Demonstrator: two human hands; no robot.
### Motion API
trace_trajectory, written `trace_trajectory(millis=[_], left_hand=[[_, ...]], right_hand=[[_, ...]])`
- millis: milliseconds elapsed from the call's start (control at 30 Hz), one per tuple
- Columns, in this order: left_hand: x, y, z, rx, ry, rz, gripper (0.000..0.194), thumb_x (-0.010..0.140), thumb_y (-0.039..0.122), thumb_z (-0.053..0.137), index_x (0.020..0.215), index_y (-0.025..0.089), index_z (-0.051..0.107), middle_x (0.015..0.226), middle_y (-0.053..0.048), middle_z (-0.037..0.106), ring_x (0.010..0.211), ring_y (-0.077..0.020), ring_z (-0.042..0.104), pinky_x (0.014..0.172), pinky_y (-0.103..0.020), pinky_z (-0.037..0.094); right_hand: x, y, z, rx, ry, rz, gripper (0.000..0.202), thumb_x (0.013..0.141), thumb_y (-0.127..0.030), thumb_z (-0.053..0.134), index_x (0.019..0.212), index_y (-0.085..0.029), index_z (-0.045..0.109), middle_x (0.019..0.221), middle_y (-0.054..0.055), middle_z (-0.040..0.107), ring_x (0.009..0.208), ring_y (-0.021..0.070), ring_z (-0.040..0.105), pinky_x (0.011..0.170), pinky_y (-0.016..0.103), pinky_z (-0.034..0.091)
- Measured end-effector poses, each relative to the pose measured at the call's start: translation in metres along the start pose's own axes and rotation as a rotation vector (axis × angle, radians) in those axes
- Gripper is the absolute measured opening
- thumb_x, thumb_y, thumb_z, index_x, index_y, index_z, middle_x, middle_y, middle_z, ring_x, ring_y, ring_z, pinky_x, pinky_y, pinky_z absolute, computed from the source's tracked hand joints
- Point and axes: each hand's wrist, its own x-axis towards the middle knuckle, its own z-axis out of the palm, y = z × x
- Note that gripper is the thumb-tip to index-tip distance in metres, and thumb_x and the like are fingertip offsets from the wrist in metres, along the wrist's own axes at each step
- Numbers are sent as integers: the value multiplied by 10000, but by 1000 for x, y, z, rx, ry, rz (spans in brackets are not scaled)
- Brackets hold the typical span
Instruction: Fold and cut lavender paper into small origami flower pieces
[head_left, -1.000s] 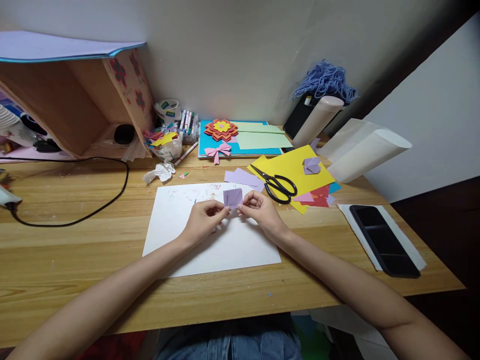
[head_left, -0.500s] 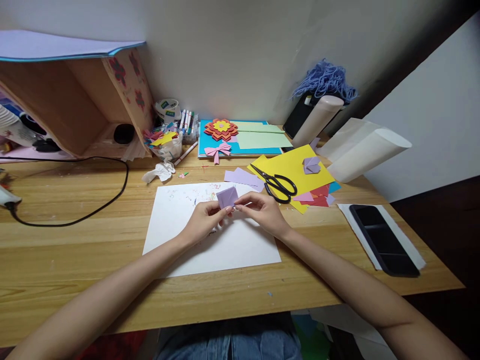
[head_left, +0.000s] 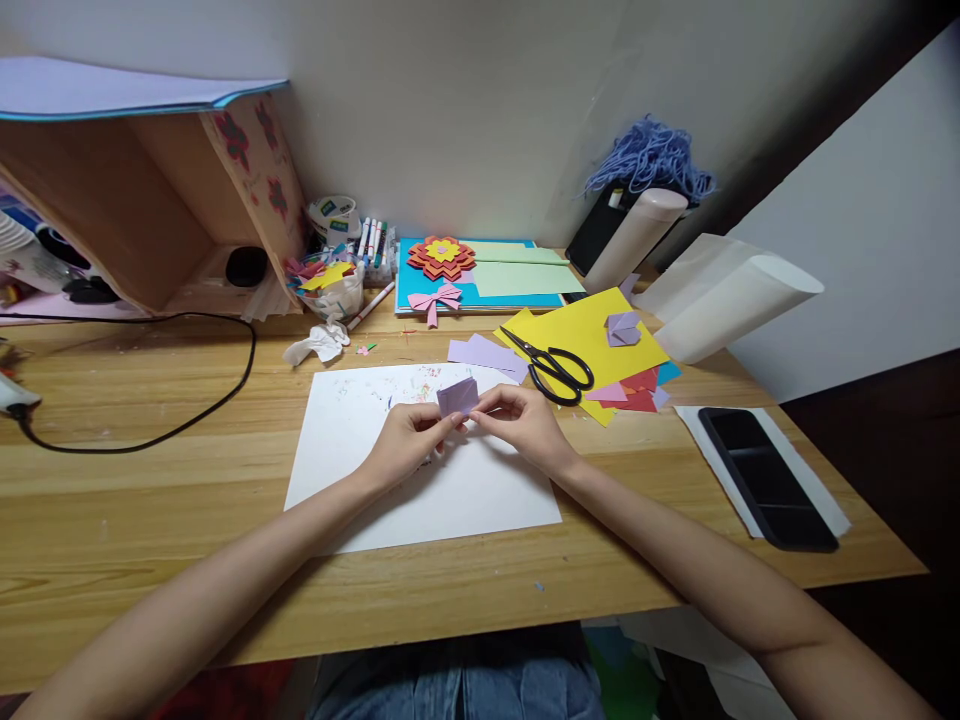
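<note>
A small folded piece of purple paper (head_left: 457, 396) is pinched between both hands, above a white sheet (head_left: 375, 510) on the desk. My left hand (head_left: 409, 440) grips its lower left edge with thumb and fingers. On its lower right corner, my right hand (head_left: 521, 425) pinches with thumb and forefinger. Coloured marks dot the far part of the white sheet. Just beyond the hands lie purple paper strips (head_left: 484, 355) and black-handled scissors (head_left: 555, 370). Another folded purple piece (head_left: 622, 329) rests on yellow paper (head_left: 577, 325).
A phone (head_left: 769, 480) lies at the right. Behind are a blue folder (head_left: 405, 265) bearing a paper flower (head_left: 441, 258) and pink bow (head_left: 435, 299), a cup of scraps (head_left: 337, 295) and a crumpled tissue (head_left: 319, 343). A black cable (head_left: 251, 370) loops left, by a cardboard box (head_left: 172, 220).
The purple paper has tilted, its upper edge now looking shorter and more slanted in view. Both hands keep their pinch in nearly the same place.
</note>
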Motion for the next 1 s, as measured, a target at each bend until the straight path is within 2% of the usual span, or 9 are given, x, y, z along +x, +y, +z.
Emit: trace_trajectory(millis=[167, 567, 1000], left_hand=[[-1, 1, 0, -3, 4, -9, 354, 784, 451, 584, 782, 123, 718, 483, 10, 502, 445, -78, 409, 422, -206, 294], [-1, 1, 1, 2, -11, 31, 320, 793, 418, 583, 785, 129, 718, 498, 14, 517, 454, -69, 416, 424, -190, 301], [0, 2, 1, -17, -4, -41, 375, 802, 467, 556, 752, 125, 702, 483, 11, 500, 410, -63, 395, 389, -187, 289]], right_hand=[[3, -1, -1, 82, -13, 136, 169, 669, -302, 726, 695, -165, 631, 721, 30, 657, 688, 150, 621, 681, 311, 497], [2, 9, -3, 263, -51, 238, 195, 637, -278, 760, 667, -165, 604, 729, 37, 682, 723, 158, 650, 702, 291, 479], [4, 3, -5, 144, -25, 177, 181, 651, -293, 748, 692, -160, 632, 734, 34, 672, 702, 145, 627, 690, 286, 480]])
